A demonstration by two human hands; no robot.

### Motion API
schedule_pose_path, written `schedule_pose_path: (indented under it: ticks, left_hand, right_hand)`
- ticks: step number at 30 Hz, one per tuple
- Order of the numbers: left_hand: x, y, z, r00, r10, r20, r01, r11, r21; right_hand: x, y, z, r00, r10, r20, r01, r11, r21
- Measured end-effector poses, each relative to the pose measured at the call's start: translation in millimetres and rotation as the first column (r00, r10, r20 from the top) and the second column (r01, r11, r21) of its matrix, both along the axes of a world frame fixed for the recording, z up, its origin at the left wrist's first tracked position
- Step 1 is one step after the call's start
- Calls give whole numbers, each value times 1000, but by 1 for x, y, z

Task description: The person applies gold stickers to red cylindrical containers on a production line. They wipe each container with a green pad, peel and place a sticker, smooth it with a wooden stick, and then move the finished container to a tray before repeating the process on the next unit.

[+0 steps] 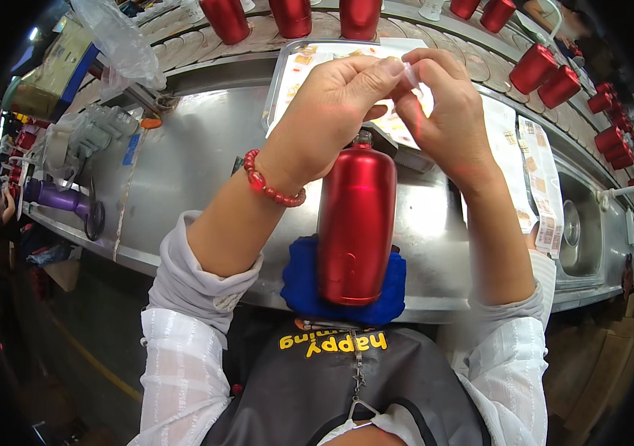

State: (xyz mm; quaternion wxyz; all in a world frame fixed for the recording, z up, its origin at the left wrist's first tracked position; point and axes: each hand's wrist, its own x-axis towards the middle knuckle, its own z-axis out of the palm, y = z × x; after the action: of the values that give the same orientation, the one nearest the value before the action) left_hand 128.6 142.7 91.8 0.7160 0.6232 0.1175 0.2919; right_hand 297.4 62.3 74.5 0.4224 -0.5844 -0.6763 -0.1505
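Note:
My left hand and my right hand meet above the bench, fingers closed in a pinch. A small whitish, see-through piece, perhaps thin film, is between their fingertips. Beneath them a glossy red bottle lies with its base toward me and its neck pointing away. Its base end rests on a folded blue cloth at the bench's front edge. Behind my hands is a shallow metal tray bearing white sheets with small coloured prints, partly hidden by my hands.
Printed sheets overlap the bench on the right, beside a metal sink. Across the back runs a conveyor with several red bottles. At left are a purple bottle, clear glasses and a hanging plastic bag.

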Motion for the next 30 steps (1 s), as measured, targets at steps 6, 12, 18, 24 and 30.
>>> schedule_pose_path:
  ticks: [6,12,18,24,30]
  left_hand:
    - [2,10,0,994,96,-59,-73,948,309]
    - [13,17,-10,967,206,-148,-97,840,533]
    - [3,37,-26,873,474,-117,-250,639,727]
    - [-42,0,-38,888,451,-88,-319,743,588]
    - [-102,-66,-82,927,367,-78,-272,801,534]
  right_hand:
    - [14,-12,17,803,289,-522,-407,905,-125]
    - [43,-4,26,868,249,-429,-326,938,-115]
    - [93,63,12,976,74,-204,-153,903,-402]
    - [162,127,-108,943,-171,284,284,861,-422]
    - [154,112,-76,914,-159,374,265,931,-251]
